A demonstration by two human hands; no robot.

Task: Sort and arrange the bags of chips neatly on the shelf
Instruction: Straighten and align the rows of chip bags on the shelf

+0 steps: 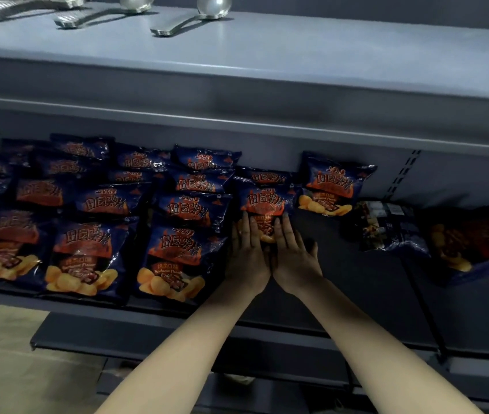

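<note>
Dark blue bags of barbecue chips lie in overlapping rows on the left half of the dark shelf. My left hand and my right hand rest flat, side by side, on the lower part of one chip bag at the right end of the rows. Fingers are stretched out and point away from me; neither hand grips it. Another bag leans against the back wall just to the right. Farther right lie two loose bags, one back side up and one face up.
The upper shelf overhangs the chips and carries metal ladles. A lower shelf edge juts out under my forearms. Bare shelf surface shows between my hands and the loose bags on the right.
</note>
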